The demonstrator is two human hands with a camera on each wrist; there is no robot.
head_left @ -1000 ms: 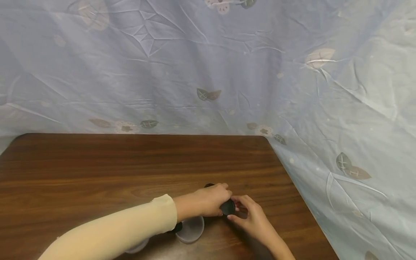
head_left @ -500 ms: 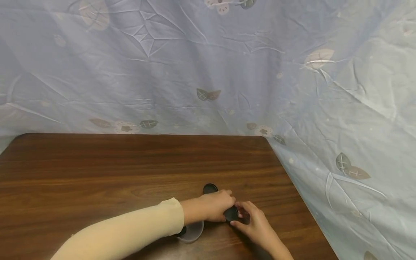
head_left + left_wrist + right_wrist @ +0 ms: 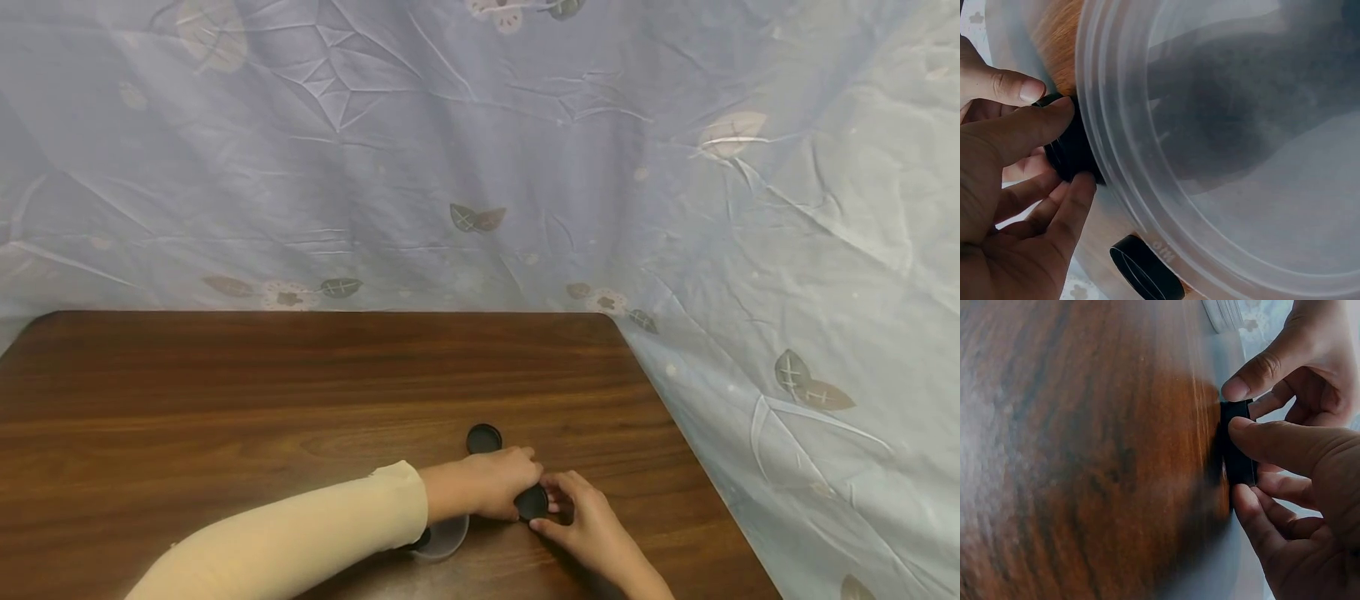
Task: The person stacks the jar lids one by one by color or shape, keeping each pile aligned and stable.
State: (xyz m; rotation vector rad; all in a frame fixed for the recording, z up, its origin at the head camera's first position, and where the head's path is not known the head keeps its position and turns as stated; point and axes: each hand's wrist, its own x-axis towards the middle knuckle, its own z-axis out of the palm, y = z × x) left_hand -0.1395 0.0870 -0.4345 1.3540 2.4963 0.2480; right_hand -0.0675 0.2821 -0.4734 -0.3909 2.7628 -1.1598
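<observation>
Both hands hold one small round black lid (image 3: 532, 503) low over the table, right of the middle in the head view. My left hand (image 3: 498, 483) reaches across and grips its left side, with the thumb on the lid (image 3: 1075, 140) in the left wrist view. My right hand (image 3: 588, 517) pinches the opposite side between thumb and fingers. In the right wrist view the lid (image 3: 1239, 447) stands edge-on between the fingertips of both hands. A second round black lid (image 3: 483, 438), rim up, lies on the table just beyond my left hand.
A clear round plastic piece (image 3: 450, 537) lies beside my left wrist, partly covered by the cream sleeve (image 3: 300, 529). Ridged translucent plastic (image 3: 1241, 206) fills much of the left wrist view. The brown wooden table (image 3: 262, 383) meets a patterned cloth (image 3: 412, 167) at its back and right.
Both hands and the held lid have shifted slightly right and toward me. The second black lid has come into full view. A clear round piece near the front is now hidden by the sleeve.
</observation>
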